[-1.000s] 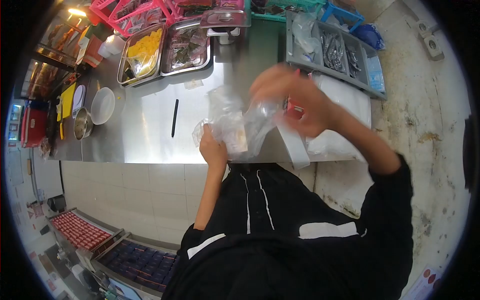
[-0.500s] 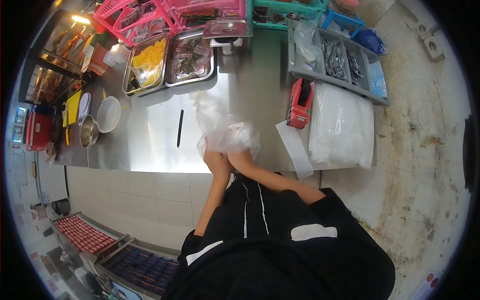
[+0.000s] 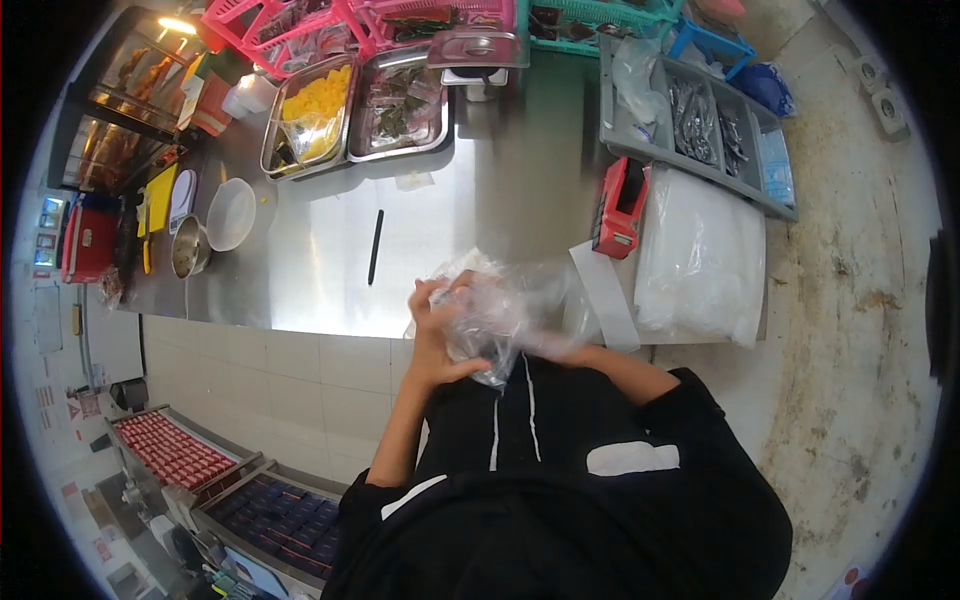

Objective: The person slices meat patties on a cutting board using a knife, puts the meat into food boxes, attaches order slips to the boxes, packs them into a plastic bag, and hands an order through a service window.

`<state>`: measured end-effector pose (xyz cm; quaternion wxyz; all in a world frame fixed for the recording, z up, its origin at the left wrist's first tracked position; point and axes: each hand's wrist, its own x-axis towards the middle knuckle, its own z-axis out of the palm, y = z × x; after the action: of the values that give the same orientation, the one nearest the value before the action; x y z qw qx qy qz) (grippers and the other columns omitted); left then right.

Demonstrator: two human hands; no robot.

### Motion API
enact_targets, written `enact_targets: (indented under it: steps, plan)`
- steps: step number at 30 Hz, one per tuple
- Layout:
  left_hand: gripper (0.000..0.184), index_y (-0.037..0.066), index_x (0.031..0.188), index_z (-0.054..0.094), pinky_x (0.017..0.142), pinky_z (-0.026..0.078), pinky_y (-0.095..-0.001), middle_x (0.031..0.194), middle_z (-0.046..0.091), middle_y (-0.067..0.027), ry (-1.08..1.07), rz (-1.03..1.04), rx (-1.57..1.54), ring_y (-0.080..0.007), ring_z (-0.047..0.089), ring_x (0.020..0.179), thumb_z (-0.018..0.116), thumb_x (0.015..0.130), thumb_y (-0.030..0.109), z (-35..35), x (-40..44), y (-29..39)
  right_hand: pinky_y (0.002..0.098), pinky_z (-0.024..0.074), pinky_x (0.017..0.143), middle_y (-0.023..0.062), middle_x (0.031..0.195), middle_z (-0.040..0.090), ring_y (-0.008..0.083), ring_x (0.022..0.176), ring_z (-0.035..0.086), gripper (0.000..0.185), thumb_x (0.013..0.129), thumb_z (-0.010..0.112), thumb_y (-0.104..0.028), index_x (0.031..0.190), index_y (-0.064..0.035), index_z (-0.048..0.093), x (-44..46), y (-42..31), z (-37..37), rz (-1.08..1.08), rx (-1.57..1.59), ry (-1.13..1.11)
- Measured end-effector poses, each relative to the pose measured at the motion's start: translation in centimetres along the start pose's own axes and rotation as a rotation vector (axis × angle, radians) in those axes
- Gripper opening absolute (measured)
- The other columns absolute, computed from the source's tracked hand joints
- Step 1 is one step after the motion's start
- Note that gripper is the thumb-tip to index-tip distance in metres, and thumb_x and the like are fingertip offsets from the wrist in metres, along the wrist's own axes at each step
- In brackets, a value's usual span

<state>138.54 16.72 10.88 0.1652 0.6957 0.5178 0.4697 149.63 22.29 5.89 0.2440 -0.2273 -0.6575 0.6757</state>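
A crumpled clear plastic bag (image 3: 482, 322) hangs at the front edge of the steel table (image 3: 310, 300), close to my body. My left hand (image 3: 436, 335) is wrapped round its left side, thumb below and fingers above. On the bag's right side is my right hand (image 3: 555, 345), smeared by motion and partly behind the plastic, so its fingers cannot be made out. Something pale and something dark show through the plastic, too unclear to name. A black pen (image 3: 376, 247) lies on the table to the left of the bag.
A red tape dispenser (image 3: 621, 208), a white strip (image 3: 604, 295) and a stack of plastic bags (image 3: 700, 258) lie to the right. Behind are a grey divided tray (image 3: 655, 152), steel trays (image 3: 400, 157) and pink baskets (image 3: 365, 45). Bowls (image 3: 231, 215) stand at left.
My right hand came from above the dispenser down to the bag, then shifted right. The bag has moved toward my body, and my left hand has turned round its side.
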Motion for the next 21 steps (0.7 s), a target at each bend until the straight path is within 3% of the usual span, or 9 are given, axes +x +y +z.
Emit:
enact_targets:
  steps: [3, 4, 7, 10, 13, 15, 16, 18, 21]
  plan:
    - [0.067, 0.008, 0.11, 0.055, 0.106, 0.018, -0.048, 0.136, 0.031, -0.0128, 0.167, -0.19, -0.269, -0.0361, 0.024, 0.128, 0.068, 0.061, 0.053, -0.9, -1.3, -2.2, 0.0349, 0.037, 0.091, 0.015, 0.115, 0.051, 0.0246, 0.109, 0.048, 0.054, 0.077, 0.06, -0.016, 0.125, 0.0008, 0.04, 0.0, -0.6, 0.6, -0.131, -0.154, -0.128]
    - [0.079, 0.007, 0.119, 0.046, 0.106, 0.017, -0.046, 0.136, 0.031, -0.0116, -0.236, 0.001, -0.062, -0.0331, 0.024, 0.129, 0.064, 0.062, 0.059, -1.7, -0.2, -2.9, 0.0347, 0.037, 0.091, 0.0147, 0.115, 0.051, 0.0244, 0.108, 0.048, 0.055, 0.077, 0.06, -0.016, 0.125, 0.0008, 0.04, -0.3, -0.9, 0.7, -0.17, -0.19, -0.168]
    - [0.09, 0.009, 0.136, 0.026, 0.107, 0.016, -0.0438, 0.141, 0.027, -0.0073, -0.712, 0.119, -0.117, -0.0242, 0.023, 0.132, 0.057, 0.066, 0.058, -1.8, -0.2, -6.0, 0.0342, 0.0372, 0.09, 0.014, 0.115, 0.05, 0.0239, 0.108, 0.048, 0.055, 0.076, 0.06, -0.015, 0.125, 0.0008, 0.04, -0.8, -1.6, 0.7, -0.272, -0.273, -0.287]
    - [0.06, 0.021, 0.13, 0.041, 0.108, 0.014, -0.0426, 0.145, 0.02, -0.0005, -0.745, 0.065, 0.404, -0.018, 0.02, 0.134, 0.044, 0.076, 0.047, -1.0, 3.5, -1.4, 0.0337, 0.0374, 0.09, 0.0132, 0.115, 0.05, 0.0233, 0.107, 0.048, 0.056, 0.076, 0.06, -0.015, 0.125, 0.0008, 0.039, -1.0, -1.9, 1.2, -0.295, -0.301, -0.289]
    - [0.056, 0.028, 0.131, 0.039, 0.108, 0.013, -0.0425, 0.146, 0.019, 0.0062, -0.919, 0.214, 0.324, -0.0162, 0.018, 0.134, 0.045, 0.077, 0.043, -0.2, 3.8, -0.5, 0.0327, 0.0434, 0.081, 0.0124, 0.105, 0.055, 0.0226, 0.097, 0.053, 0.054, 0.075, 0.061, -0.012, 0.124, 0.0007, 0.042, -1.2, -5.8, 1.2, -0.245, -0.124, 0.002]
    - [0.061, 0.013, 0.135, 0.032, 0.108, 0.017, -0.0398, 0.145, 0.022, -0.0035, -1.002, 0.305, 0.306, -0.0215, 0.019, 0.134, 0.051, 0.08, 0.032, -0.6, 3.9, 0.5, 0.0311, 0.0447, 0.075, 0.012, 0.102, 0.055, 0.0208, 0.09, 0.054, 0.054, 0.074, 0.059, -0.006, 0.124, -0.0007, 0.041, 0.8, -8.2, 0.0, 0.005, -0.019, -0.14]
    - [0.051, 0.011, 0.129, 0.039, 0.105, 0.022, -0.0366, 0.14, 0.03, -0.0056, -0.918, 0.083, -0.078, -0.0216, 0.028, 0.129, 0.05, 0.083, 0.03, -0.8, 2.8, 0.5, 0.0303, 0.0454, 0.071, 0.0117, 0.101, 0.056, 0.0199, 0.087, 0.055, 0.054, 0.073, 0.057, -0.003, 0.124, -0.0014, 0.04, 1.9, -9.3, -0.6, 0.13, 0.036, -0.208]
    - [0.025, 0.011, 0.093, 0.06, 0.088, 0.037, -0.0279, 0.093, 0.061, -0.002, -0.959, -0.313, -0.756, -0.0161, 0.051, 0.097, 0.043, 0.092, 0.029, 0.1, 2.7, 0.8, 0.0287, 0.0467, 0.064, 0.0113, 0.098, 0.056, 0.0181, 0.08, 0.056, 0.055, 0.072, 0.055, 0.003, 0.125, -0.0028, 0.039, 4.2, -11.9, -1.6, 0.368, 0.136, -0.342]
    - [0.027, 0.006, 0.083, 0.054, 0.071, 0.04, -0.0288, 0.074, 0.054, -0.0035, -0.816, -0.237, -0.669, -0.0143, 0.051, 0.074, 0.041, 0.093, 0.028, -0.1, 3.1, 0.7, 0.0247, 0.0391, 0.044, 0.0055, 0.079, 0.054, 0.0095, 0.054, 0.047, 0.052, 0.071, 0.05, 0.011, 0.121, -0.0037, 0.043, 4.8, -16.2, -1.3, 0.559, 0.308, -0.306]
